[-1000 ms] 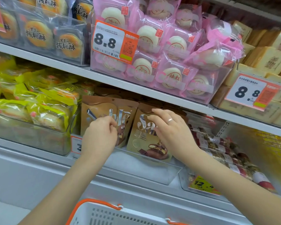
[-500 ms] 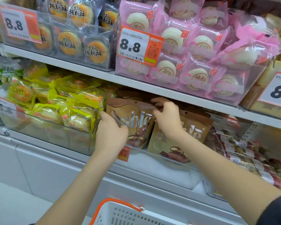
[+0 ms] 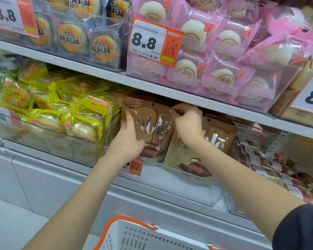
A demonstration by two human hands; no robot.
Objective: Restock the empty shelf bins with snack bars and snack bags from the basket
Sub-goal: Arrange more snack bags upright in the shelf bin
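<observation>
Hands point(image 3: 126, 139) shifted on brown bag point(image 3: 152, 123) | yellow packs point(image 3: 79, 112) left | shelf edge point(image 3: 170, 91) above

Basket point(image 3: 145, 237) cropped below; perhaps 2 bags point(image 3: 197, 152) overlapped.

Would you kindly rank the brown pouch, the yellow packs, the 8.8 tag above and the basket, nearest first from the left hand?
1. Brown pouch, under the left hand.
2. Yellow packs, just left.
3. 8.8 tag, above, and basket, below: too close to call.

Head camera, close, facing shelf bins point(image 3: 170, 179).
</observation>
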